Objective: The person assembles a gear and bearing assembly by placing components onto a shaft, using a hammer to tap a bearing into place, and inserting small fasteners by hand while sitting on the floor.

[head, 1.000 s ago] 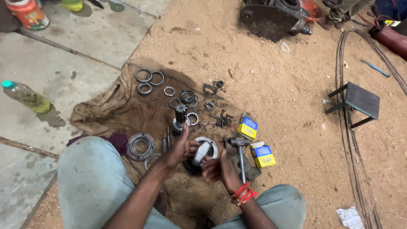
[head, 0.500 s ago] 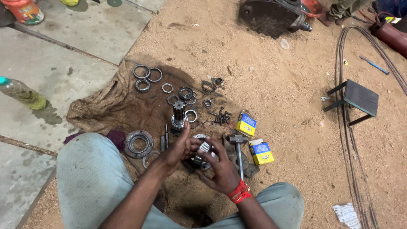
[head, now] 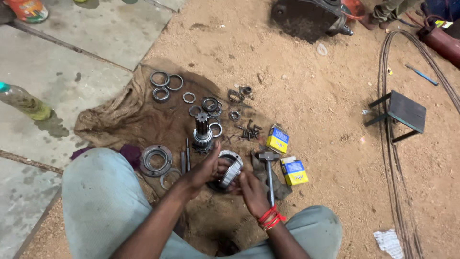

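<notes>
**grease_monkey:** Sandy workshop floor with a brown sack cloth (head: 120, 120) spread over it, person sitting with knees either side. Left hand (head: 203, 169) and right hand (head: 251, 189) are both wrapped around a tapered roller bearing (head: 231, 169), held tilted just above the cloth, between the knees. Left thumb is over the top rim, right fingers cup it from below.

**dusty_bench:** Biggest risk I'd guess is grit. All that loose sand right under it, so one slip and the rollers pick up dirt. Greasy fingers would do it.

**grease_monkey:** Yep. Just beyond the left hand a splined gear shaft (head: 202, 132) stands upright, easy to knock over. A hammer (head: 269, 170) lies beside the right hand, two yellow-and-blue boxes (head: 286, 154) next to it.

**dusty_bench:** Further out?

**grease_monkey:** Loose rings (head: 165, 85) and bolts (head: 249, 132) on the cloth, a flanged ring (head: 156, 159) by the left knee, a plastic bottle (head: 23, 101) on the concrete, a small metal stool (head: 402, 114) and cables (head: 390, 144) off right.
</notes>
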